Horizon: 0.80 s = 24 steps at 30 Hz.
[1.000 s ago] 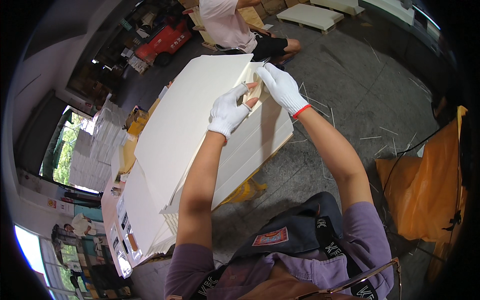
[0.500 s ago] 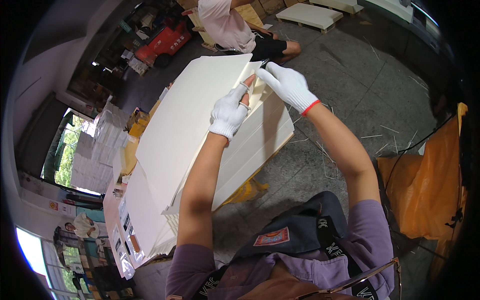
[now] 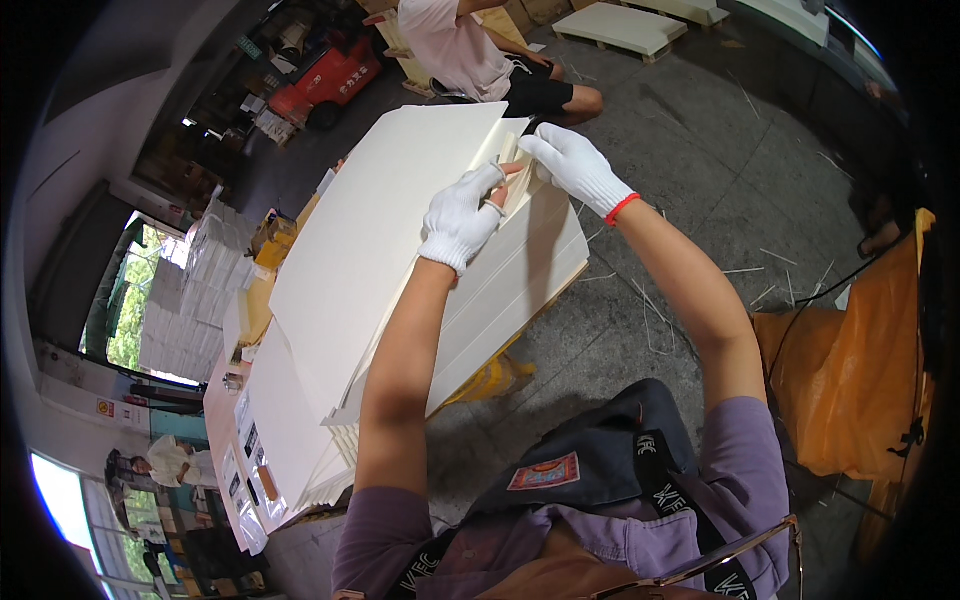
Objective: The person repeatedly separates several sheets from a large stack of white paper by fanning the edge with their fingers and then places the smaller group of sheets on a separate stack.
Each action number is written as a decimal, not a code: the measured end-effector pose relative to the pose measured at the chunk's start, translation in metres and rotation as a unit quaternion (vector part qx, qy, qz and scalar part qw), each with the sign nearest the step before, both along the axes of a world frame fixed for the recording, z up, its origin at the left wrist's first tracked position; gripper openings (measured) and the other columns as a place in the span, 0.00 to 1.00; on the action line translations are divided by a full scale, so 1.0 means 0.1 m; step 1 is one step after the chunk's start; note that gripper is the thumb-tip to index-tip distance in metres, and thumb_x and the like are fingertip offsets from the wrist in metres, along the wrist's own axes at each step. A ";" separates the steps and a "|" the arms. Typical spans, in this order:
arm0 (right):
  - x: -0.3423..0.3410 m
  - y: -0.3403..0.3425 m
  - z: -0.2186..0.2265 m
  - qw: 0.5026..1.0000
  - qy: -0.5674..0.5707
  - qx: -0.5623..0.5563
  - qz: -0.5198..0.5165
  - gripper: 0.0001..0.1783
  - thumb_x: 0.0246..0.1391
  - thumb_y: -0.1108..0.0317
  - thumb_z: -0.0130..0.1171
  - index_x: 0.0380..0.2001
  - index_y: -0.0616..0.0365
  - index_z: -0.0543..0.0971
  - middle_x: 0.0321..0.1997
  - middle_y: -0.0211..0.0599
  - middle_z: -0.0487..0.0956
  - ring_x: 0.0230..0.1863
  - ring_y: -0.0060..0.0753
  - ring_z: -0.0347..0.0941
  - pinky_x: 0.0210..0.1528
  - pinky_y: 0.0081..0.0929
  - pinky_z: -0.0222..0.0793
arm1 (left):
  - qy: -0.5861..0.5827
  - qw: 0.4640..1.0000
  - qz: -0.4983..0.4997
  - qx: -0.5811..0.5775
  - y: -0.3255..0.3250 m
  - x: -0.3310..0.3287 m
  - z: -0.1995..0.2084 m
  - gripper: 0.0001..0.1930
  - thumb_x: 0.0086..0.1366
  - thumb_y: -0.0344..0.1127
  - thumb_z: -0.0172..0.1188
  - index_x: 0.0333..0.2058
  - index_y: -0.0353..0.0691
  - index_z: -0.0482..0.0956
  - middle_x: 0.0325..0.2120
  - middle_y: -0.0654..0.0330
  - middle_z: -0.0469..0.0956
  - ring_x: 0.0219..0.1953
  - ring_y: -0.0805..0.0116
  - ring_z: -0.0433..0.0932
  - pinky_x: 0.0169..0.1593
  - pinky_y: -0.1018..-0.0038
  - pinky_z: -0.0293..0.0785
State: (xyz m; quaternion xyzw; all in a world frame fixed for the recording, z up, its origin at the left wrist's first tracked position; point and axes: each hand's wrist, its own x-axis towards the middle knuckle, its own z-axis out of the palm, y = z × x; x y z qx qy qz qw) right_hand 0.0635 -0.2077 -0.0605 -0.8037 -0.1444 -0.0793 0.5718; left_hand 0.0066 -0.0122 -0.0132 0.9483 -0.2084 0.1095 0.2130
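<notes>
A tall stack of large white sheets (image 3: 380, 200) stands before me, layered edges toward my right. My left hand (image 3: 462, 218), in a white glove with thumb and index fingertip bare, rests on the near right edge. Its thumb and index finger are apart, touching the loose sheet edges near the far corner. My right hand (image 3: 578, 168), in a white glove with a red cuff, is closed at that corner. It grips a small black tool (image 3: 533, 124); most of it is hidden, and its kind cannot be made out. Pale strip-like edges (image 3: 508, 150) stick up between my hands.
A seated person (image 3: 460, 60) is just beyond the stack. A red forklift (image 3: 335, 80) stands at the far left, a low pallet of white sheets (image 3: 620, 30) at the back. Orange sheeting (image 3: 830, 390) hangs at the right. Thin white strips (image 3: 650, 315) litter the floor.
My left index finger has shifted slightly right and bent toward the sheet edges. My right hand has turned a little and dropped slightly at the corner, still gripping the black tool.
</notes>
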 end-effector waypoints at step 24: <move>0.01 0.05 -0.11 0.998 -0.051 0.023 -0.042 0.25 0.64 0.46 0.50 0.29 0.60 0.74 0.21 0.34 0.72 0.25 0.29 0.68 0.32 0.30 0.66 | 0.031 0.999 0.010 0.008 -0.02 0.01 0.02 0.24 0.60 0.47 0.65 0.57 0.61 0.78 0.49 0.54 0.82 0.49 0.53 0.81 0.54 0.67 0.74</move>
